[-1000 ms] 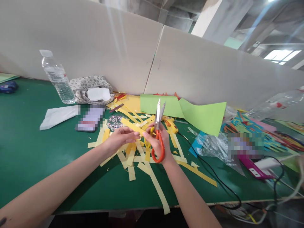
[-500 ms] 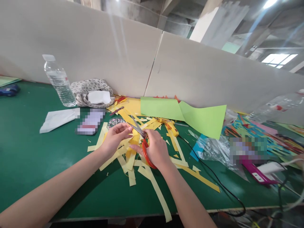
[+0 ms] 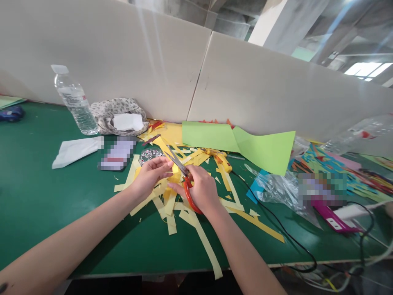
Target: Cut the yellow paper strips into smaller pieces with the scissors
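Observation:
My right hand (image 3: 201,188) is closed around the orange handles of a pair of scissors (image 3: 190,198). The blades point up and left and lie almost together, right beside the fingertips of my left hand (image 3: 153,176). Those left fingers are pinched; whatever lies between them is too small to make out. Beneath both hands spreads a loose heap of yellow paper strips (image 3: 170,225), some pale and some deeper yellow. A yellow glue gun (image 3: 225,162) rests just beyond my right hand, and a round patterned object (image 3: 150,155) lies behind my left.
Green sheets (image 3: 211,135) lean near the partition. To the left are a water bottle (image 3: 76,106), a spotted pouch (image 3: 118,110), white paper (image 3: 76,151) and a phone (image 3: 118,153). Clear plastic (image 3: 279,190), a magenta object (image 3: 333,219) and a black cable (image 3: 276,225) occupy the right.
The scissor blades have come closer together. Both hands hold nearly the same place over the strips; the whole view has shifted slightly.

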Demonstrator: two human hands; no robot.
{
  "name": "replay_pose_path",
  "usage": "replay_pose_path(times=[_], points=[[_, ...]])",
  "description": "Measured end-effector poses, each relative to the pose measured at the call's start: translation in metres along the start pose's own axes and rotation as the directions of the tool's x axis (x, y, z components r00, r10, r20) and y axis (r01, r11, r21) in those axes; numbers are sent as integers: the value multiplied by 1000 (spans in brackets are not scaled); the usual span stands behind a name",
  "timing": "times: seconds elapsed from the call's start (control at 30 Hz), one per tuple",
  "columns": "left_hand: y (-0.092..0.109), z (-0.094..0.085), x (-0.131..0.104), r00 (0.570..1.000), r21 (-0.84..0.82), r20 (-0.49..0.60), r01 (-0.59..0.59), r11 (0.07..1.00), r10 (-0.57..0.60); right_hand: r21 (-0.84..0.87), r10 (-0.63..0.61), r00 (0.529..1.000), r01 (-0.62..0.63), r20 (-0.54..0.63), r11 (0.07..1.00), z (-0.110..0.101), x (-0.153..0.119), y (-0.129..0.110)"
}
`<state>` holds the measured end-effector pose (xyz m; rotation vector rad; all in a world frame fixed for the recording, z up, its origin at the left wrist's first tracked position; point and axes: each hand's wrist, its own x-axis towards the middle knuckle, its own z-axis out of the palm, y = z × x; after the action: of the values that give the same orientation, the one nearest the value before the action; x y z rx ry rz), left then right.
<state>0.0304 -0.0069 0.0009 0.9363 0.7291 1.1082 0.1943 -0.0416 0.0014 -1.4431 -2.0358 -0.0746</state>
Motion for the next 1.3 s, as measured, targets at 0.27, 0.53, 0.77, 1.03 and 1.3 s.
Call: replay_pose_path(times=[0.27, 0.53, 0.77, 1.03, 1.3], points=[[-1, -1, 0, 1000, -7, 5, 4, 1000, -3, -5, -16, 1000, 16, -10, 1000, 1, 0, 2], [-3, -3, 1, 1000, -19, -9, 11, 1000, -12, -7, -25, 999, 24, -31, 1000, 2, 0, 3], [-3, 0, 0, 999, -26, -28, 14, 1000, -14, 50, 28, 998, -26, -53, 998, 1, 0, 4], [-5, -4, 2, 993, 8, -108, -49, 999, 49, -11, 2, 1000, -2, -8, 1000, -1, 2, 5], [-4, -1, -1, 998, 43, -45, -38, 998, 40, -21, -3, 1000, 3, 6, 1000, 1, 1, 2]])
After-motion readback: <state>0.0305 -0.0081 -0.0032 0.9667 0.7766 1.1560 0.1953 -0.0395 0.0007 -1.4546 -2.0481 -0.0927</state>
